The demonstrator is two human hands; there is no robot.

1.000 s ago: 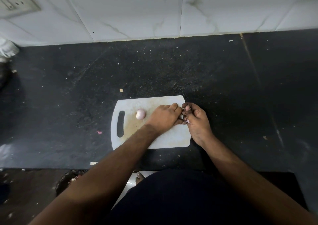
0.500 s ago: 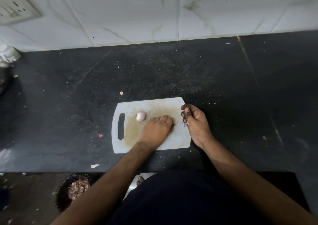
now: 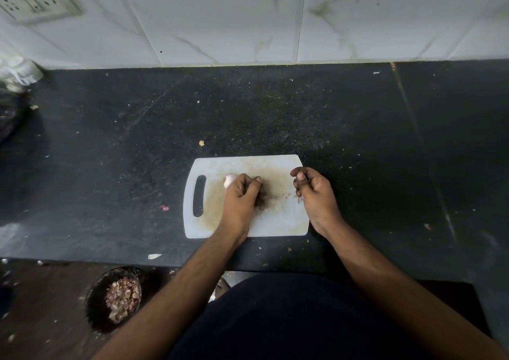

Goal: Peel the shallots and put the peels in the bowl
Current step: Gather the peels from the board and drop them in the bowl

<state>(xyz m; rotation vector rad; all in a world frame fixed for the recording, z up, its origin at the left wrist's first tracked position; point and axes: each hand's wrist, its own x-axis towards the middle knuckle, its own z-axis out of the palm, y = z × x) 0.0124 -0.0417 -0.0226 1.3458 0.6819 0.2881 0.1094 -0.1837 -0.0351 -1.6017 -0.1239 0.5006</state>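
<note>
A white cutting board (image 3: 278, 222) lies on the black counter. My left hand (image 3: 242, 197) rests on the board's middle, curled into a fist, with dark peel scraps (image 3: 263, 202) showing at its right edge. A pale peeled shallot (image 3: 228, 180) sits just left of its knuckles, partly hidden. My right hand (image 3: 314, 191) hovers at the board's right edge with its fingers curled around a small pale shallot (image 3: 300, 199), mostly hidden. A dark bowl (image 3: 95, 301) heaped with peels stands on the floor at the lower left.
The black counter (image 3: 275, 111) is strewn with small scraps and backs onto a tiled wall. A crumpled white thing (image 3: 19, 73) and a dark bag sit at the far left. The counter's front edge runs just below the board.
My hands have parted. The left hand slid leftward across the board and curled shut beside the peeled shallot. The right hand stayed at the board's right edge.
</note>
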